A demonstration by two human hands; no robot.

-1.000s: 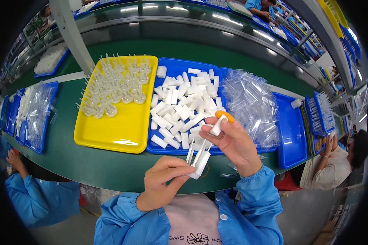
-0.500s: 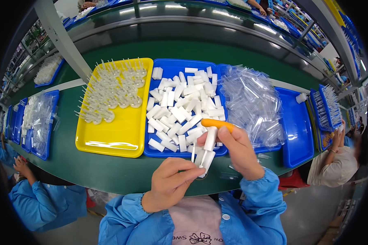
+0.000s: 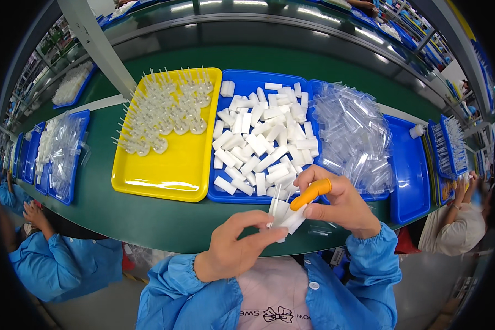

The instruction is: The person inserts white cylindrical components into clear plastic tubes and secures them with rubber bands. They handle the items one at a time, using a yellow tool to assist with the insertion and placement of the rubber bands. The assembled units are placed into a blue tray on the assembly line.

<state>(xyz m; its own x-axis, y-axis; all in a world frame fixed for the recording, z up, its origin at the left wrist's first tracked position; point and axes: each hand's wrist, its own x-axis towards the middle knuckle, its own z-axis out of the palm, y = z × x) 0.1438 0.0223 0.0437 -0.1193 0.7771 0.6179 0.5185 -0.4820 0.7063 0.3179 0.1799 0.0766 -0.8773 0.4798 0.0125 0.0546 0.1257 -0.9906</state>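
Bright, even overhead light floods the workbench, with strip lamps mirrored as white streaks along the glossy shelf (image 3: 291,22) at the back. Glare pools on the yellow tray (image 3: 165,176) near its front lip. Shadows are faint. The fisheye view bends straight edges and darkens to black at the corners; far edges blur

A strip of bare green work surface (image 3: 165,217) runs along the near edge, open to a reaching hand, while the yellow tray (image 3: 165,170) of spiked clear parts and the blue tray (image 3: 225,193) of white blocks sit edge to edge behind it, leaving no gap between them. To the right, a heap of clear plastic sleeves (image 3: 352,135) spills over a second blue tray (image 3: 410,170) (its right half bare). A slanting grey post (image 3: 96,44) bars the far left.
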